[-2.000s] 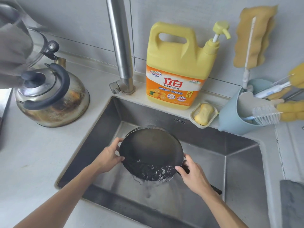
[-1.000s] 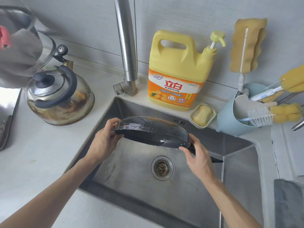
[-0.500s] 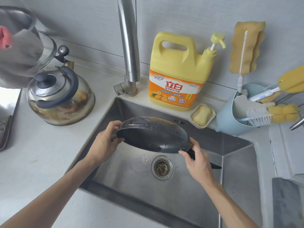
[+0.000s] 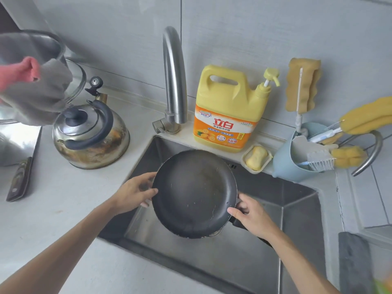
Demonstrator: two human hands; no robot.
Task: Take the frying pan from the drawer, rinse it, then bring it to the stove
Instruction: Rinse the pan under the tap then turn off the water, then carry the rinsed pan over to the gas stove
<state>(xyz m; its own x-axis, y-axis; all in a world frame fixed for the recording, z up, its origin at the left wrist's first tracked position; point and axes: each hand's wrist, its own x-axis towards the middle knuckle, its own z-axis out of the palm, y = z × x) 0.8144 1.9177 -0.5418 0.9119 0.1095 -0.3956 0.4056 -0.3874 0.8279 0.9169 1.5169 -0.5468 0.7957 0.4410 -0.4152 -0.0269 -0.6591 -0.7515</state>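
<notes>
Left hand (image 4: pixel 135 193) clamped on left rim of frying pan (image 4: pixel 194 193), thumb over edge. Right hand (image 4: pixel 253 216) closed at handle base. Pan held above steel sink (image 4: pixel 297 219), inside face up, tilted toward camera. Tap (image 4: pixel 175 81) and detergent jug (image 4: pixel 228 111) just behind. Kettle (image 4: pixel 91 134) left on pale counter (image 4: pixel 53 209).
</notes>
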